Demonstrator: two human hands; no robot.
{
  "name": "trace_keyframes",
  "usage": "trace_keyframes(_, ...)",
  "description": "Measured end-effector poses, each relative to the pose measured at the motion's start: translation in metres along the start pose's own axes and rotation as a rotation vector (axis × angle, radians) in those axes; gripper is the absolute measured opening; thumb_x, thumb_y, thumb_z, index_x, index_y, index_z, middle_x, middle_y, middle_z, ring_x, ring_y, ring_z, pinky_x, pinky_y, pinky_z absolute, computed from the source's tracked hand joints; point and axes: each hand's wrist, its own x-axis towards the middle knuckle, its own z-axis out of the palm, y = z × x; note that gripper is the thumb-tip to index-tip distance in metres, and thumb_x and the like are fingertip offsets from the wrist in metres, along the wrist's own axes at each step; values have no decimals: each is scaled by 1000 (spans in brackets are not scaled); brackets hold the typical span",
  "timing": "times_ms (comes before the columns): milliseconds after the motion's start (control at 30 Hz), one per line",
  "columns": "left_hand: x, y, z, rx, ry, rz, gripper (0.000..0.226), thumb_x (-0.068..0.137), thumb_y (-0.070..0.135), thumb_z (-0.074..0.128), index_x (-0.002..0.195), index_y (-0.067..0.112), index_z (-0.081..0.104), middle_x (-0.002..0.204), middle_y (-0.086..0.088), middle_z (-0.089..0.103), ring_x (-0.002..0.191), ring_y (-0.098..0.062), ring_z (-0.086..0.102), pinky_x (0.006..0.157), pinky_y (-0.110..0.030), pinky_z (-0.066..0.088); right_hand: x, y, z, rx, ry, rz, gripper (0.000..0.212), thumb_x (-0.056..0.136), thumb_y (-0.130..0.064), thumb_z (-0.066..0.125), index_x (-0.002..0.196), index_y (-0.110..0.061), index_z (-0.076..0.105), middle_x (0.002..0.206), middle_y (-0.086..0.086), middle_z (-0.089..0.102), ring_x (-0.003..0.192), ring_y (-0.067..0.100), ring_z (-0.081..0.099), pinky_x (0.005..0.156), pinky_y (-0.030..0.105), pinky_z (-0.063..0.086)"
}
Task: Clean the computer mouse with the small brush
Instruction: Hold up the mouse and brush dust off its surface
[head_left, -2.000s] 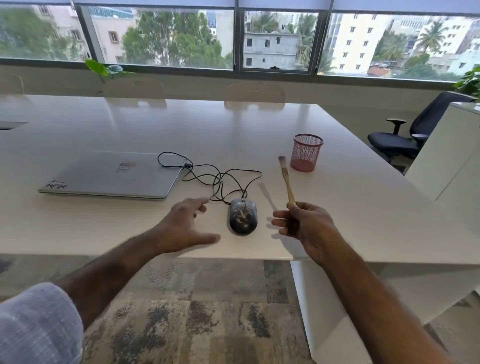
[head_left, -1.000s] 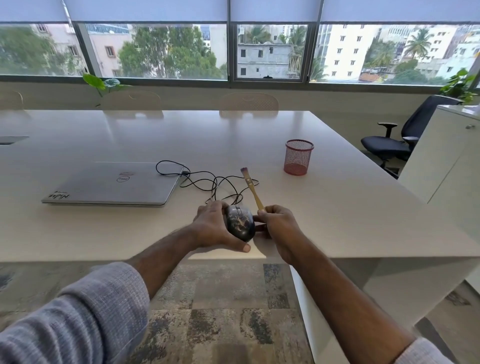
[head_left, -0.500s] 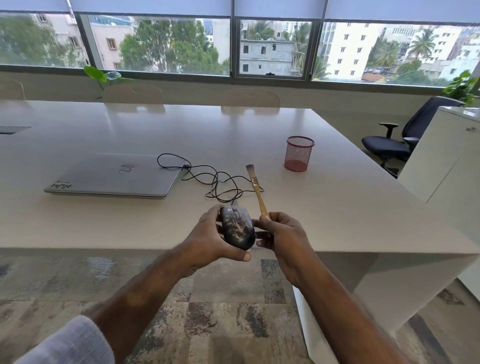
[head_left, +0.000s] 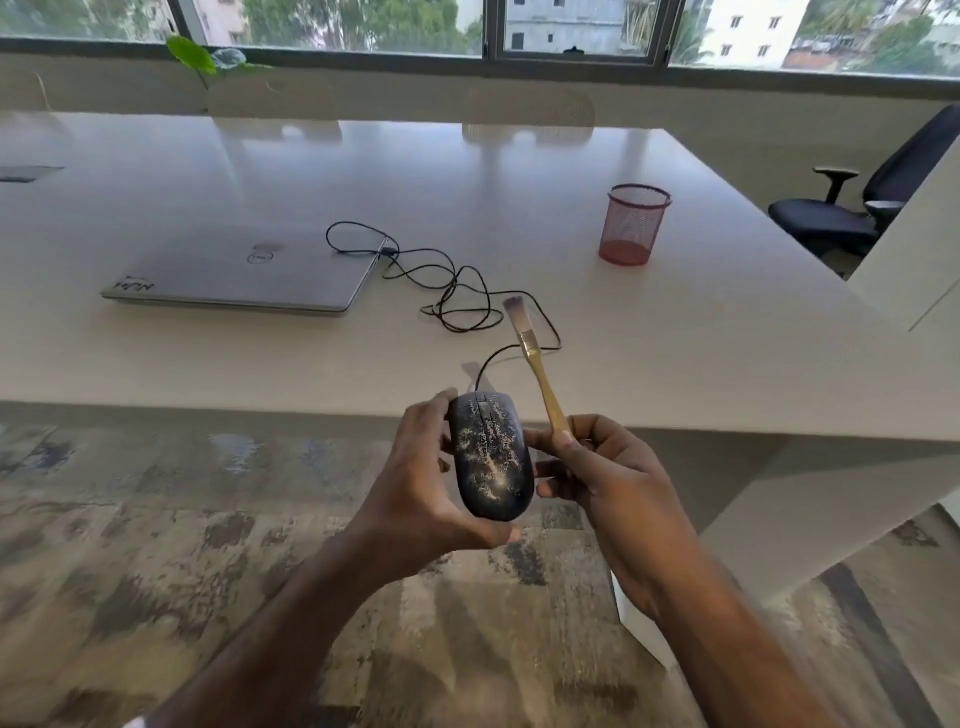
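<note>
A dark computer mouse (head_left: 491, 457), speckled with pale dust, is lifted off the table and held in front of its near edge. My left hand (head_left: 415, 483) grips it from the left side and underneath. My right hand (head_left: 602, 478) holds the wooden handle of a small brush (head_left: 535, 364), whose bristles point up and away, clear of the mouse. The fingertips of my right hand touch the mouse's right side. The mouse's black cable (head_left: 452, 291) trails over the white table (head_left: 675, 364) to the laptop.
A closed silver laptop (head_left: 249, 270) lies at the left of the table. A red mesh pen cup (head_left: 631, 223) stands at the right. A black office chair (head_left: 852, 208) and a white cabinet (head_left: 914, 260) are beyond the right edge. Patterned carpet lies below.
My left hand took the mouse off the table and both hands drew it toward me, past the table edge. The brush stayed upright in my right hand.
</note>
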Motion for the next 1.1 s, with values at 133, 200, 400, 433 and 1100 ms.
trace_keyframes(133, -15, -7, 4, 11, -59, -21, 143, 42, 52, 91, 159, 26, 15, 134, 36, 28, 122, 19, 36, 93, 2, 37, -12, 17, -3, -5, 2, 9, 13, 103, -8, 53, 99, -3, 65, 104, 12, 78, 85, 27, 65, 77, 42, 53)
trace_keyframes(200, -19, -9, 5, 19, -94, -9, 131, 43, 49, 93, 153, 41, 22, 132, 35, 32, 124, 14, 39, 95, 0, 36, -17, 23, -6, -5, -12, 14, 13, 102, -7, 53, 100, -2, 65, 103, 12, 78, 84, 26, 67, 75, 42, 54)
trace_keyframes(400, -35, -20, 12, -5, -121, -48, 127, 51, 30, 101, 152, 33, 24, 133, 31, 32, 126, 13, 38, 97, 0, 37, -23, 33, -16, 23, -50, 63, 14, 101, -6, 52, 103, 4, 62, 104, 16, 77, 79, 22, 70, 71, 38, 56)
trace_keyframes(433, -38, -21, 15, -18, -124, -56, 126, 52, 29, 100, 152, 32, 25, 133, 30, 32, 126, 11, 39, 97, -2, 39, -24, 34, -17, 16, -51, 66, 15, 101, -5, 52, 104, 6, 62, 104, 16, 77, 78, 22, 70, 71, 37, 56)
trace_keyframes(1100, -58, -24, 28, -45, -126, -78, 125, 46, 34, 98, 150, 36, 28, 136, 26, 36, 131, -1, 41, 107, -18, 42, -43, 39, -26, -6, -30, 20, 17, 99, -8, 53, 105, 4, 63, 97, 15, 79, 76, 24, 70, 69, 34, 60)
